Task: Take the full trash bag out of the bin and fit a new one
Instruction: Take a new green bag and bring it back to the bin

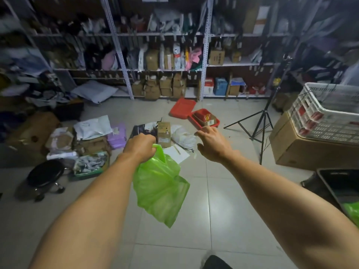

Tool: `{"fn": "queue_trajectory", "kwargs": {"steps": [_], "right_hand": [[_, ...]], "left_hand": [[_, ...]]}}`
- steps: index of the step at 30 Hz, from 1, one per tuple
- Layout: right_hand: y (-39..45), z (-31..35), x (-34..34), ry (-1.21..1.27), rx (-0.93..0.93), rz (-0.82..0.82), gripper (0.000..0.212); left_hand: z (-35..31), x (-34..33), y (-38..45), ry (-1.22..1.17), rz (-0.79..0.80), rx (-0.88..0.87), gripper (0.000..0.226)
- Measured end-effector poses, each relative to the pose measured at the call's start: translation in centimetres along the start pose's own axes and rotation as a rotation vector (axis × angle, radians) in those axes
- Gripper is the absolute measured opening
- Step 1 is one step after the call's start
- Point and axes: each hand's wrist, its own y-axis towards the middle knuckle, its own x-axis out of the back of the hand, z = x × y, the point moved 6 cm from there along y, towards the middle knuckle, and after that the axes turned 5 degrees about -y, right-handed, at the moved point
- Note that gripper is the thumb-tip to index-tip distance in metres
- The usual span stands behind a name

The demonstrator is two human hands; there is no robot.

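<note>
- Left hand (140, 147) grip pinches thin green plastic bag (159, 188) by its top; hangs limp.
- Right hand (212, 141) grip spread, empty.
- Should catch opposite rim, shake open, carry to dark bin (339, 186) near right.

Dim storeroom: pale tiled floor (223, 191), crowded metal shelving (124, 65) behind

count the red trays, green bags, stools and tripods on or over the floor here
red trays: 2, one upside down, one holding boxes
green bags: 2, one gripped by the left hand, one in the bin at the right edge
black stools: 1
tripods: 1
total: 6
</note>
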Motion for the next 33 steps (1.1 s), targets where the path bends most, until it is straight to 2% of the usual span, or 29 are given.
{"fn": "queue_trajectory", "kwargs": {"steps": [6, 12, 17, 26, 33], "right_hand": [[9.6, 1.3, -3.1, 0.031, 0.015, 0.031, 0.046], [20.1, 2.6, -6.2, 0.091, 0.058, 0.107, 0.059], [27.3, 3.8, -8.1, 0.088, 0.109, 0.146, 0.062], [38.0, 6.4, -11.9, 0.085, 0.084, 0.210, 0.062], [47.4, 10.4, -13.8, 0.115, 0.014, 0.243, 0.060]], "left_hand": [[5.5, -1.3, 6.6, 0.013, 0.049, 0.060, 0.019], [10.7, -1.6, 14.0, 0.023, 0.077, 0.127, 0.021], [15.0, -2.2, 19.1, 0.006, 0.101, 0.149, 0.018], [22.8, -3.7, 28.7, -0.041, 0.114, 0.194, 0.016], [29.2, -3.8, 37.3, -0.098, 0.126, 0.156, 0.018]]}}
